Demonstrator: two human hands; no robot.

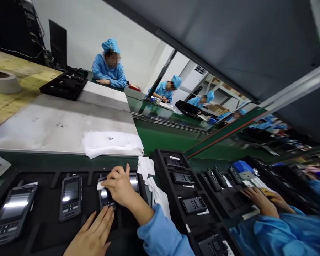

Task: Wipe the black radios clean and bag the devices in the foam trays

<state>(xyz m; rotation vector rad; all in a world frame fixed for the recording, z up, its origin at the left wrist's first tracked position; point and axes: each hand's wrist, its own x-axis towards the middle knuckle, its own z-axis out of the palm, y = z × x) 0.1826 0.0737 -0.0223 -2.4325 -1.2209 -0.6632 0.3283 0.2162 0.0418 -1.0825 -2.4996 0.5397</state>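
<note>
A black foam tray (46, 193) lies in front of me with several dark handsets with screens and keypads in its compartments. My right hand (122, 188) pinches a small white wipe (100, 185) at the top of one handset (104, 196), partly covering its screen. At that handset's lower end rests my left hand (93, 233), its fingers stretched out and nearly flat. Left of it is a second handset (70, 195), face up. A larger-looking handset (13, 211) sits at the far left. Behind my right hand another handset's screen (134, 182) partly shows.
White paper sheets (112, 142) lie on the pale board (56, 121) beyond the tray. Crumpled white wipes (158, 193) are beside the tray. To the right, another black tray (160, 156) holds face-down handsets. A co-worker's hands (261, 199) work farther right. An overhead shelf (229, 42) slants above.
</note>
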